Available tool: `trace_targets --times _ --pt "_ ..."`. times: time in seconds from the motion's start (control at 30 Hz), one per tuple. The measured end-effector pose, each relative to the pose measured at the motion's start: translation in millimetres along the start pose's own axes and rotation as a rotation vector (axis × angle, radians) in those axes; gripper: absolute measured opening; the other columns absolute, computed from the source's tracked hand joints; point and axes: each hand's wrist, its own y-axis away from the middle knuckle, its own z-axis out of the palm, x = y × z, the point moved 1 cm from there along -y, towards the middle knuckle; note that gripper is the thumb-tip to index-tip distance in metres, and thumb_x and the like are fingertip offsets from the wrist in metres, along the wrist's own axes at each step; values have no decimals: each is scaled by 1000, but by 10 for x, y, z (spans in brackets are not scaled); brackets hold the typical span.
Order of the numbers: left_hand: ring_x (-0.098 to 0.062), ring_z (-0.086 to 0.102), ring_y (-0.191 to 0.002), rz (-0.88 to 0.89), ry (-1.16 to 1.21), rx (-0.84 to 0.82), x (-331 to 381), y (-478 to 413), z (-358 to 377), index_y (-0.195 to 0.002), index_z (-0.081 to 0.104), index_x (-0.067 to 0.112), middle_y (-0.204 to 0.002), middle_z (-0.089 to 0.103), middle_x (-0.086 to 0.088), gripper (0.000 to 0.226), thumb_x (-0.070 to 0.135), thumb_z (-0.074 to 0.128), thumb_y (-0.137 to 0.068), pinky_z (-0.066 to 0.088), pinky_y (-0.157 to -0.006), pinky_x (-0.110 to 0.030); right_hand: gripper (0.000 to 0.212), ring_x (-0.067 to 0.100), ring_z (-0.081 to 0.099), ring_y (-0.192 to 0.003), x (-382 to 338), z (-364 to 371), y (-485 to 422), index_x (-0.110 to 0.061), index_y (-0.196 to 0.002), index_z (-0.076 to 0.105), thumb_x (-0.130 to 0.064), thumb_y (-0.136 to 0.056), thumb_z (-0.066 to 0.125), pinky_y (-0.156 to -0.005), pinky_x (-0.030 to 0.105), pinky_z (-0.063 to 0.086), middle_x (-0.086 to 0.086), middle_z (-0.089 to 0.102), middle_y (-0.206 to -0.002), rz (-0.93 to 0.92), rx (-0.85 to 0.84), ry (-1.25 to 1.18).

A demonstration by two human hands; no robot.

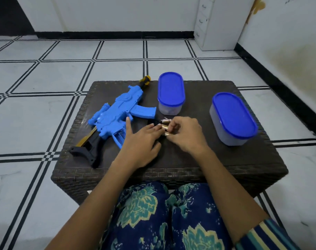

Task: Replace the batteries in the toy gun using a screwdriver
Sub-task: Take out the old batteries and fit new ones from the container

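Note:
A blue toy gun (pixel 115 112) with a black stock lies on the left of the dark woven table (pixel 189 159), its yellow-and-black muzzle toward the far edge. Gold batteries (pixel 164 129) lie together on the table between my hands. My left hand (pixel 142 139) rests flat with straight fingers, its fingertips touching the batteries. My right hand (pixel 185 132) has its fingers curled and pinches the batteries from the right. A small silvery metal piece (pixel 165 120) lies just beyond them, partly hidden by my fingers. No screwdriver is visible.
Two clear containers with blue lids stand on the table: one (pixel 171 93) at the far middle, one (pixel 233 118) on the right. My knees in patterned cloth (pixel 171 213) sit against the table's near edge. Tiled floor surrounds the table.

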Motion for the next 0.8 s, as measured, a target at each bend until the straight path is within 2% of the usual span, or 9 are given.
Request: trace_targets --times 0.1,0.23,0.3,0.37,0.5,0.57,0.63,0.7,0.8 --pt "-4 25 -142 -17 -18 56 57 -28 53 -143 40 31 -153 33 16 49 31 40 -95 -13 -109 -67 17 15 58 -71 57 -17 9 -28 -74 64 -23 -68 79 -76 43 54 -12 65 -72 -51 6 -14" --pt "-6 30 -140 -20 27 121 152 -57 56 -141 42 32 -150 38 15 48 31 43 -94 -14 -112 -60 19 10 52 -75 113 -171 87 -22 -80 69 -22 -69 84 -67 24 43 -12 63 -78 -90 92 -107" --pt "-8 35 -137 3 93 152 199 -93 27 -140 44 31 -146 43 13 48 28 48 -91 -9 -114 -56 21 12 54 -83 114 -295 147 -18 -86 70 -20 -70 83 -69 24 44 -8 65 -87 -111 162 -93" --pt "-11 39 -134 36 148 176 264 -151 -7 -138 46 28 -144 47 9 49 25 51 -90 1 -117 -54 28 15 56 -90 139 -417 208 -17 -94 68 -20 -71 83 -74 26 47 -4 65 -96 -128 257 -78" --pt "-16 45 -130 127 278 239 444 -312 -83 -133 54 23 -139 53 3 46 25 52 -87 20 -116 -51 52 20 51 -111 240 -675 377 -12 -114 62 -23 -70 86 -91 33 48 5 59 -119 -132 491 -56" --pt "-17 48 -128 209 336 238 604 -419 -127 -132 55 21 -138 54 2 47 29 50 -86 32 -111 -52 64 25 45 -123 332 -821 488 -7 -123 57 -24 -68 87 -102 31 39 11 52 -131 -114 586 -41" --pt "-17 47 -128 278 405 221 791 -536 -157 -132 55 19 -139 54 -1 46 27 52 -87 39 -107 -45 82 28 39 -129 467 -924 590 -3 -132 50 -27 -64 89 -106 28 32 16 44 -140 -67 648 -12" --pt "-16 46 -129 329 469 208 994 -654 -166 -131 56 16 -139 54 -2 45 25 54 -87 40 -106 -38 103 28 34 -134 636 -970 682 -5 -142 38 -30 -59 93 -106 30 32 15 37 -146 43 635 -36" --pt "-16 47 -129 355 538 187 1309 -802 -199 -129 59 14 -137 55 -3 47 31 54 -84 38 -108 -35 125 21 32 -139 925 -956 739 -14 -152 21 -33 -54 96 -104 29 35 7 32 -153 204 499 -215"
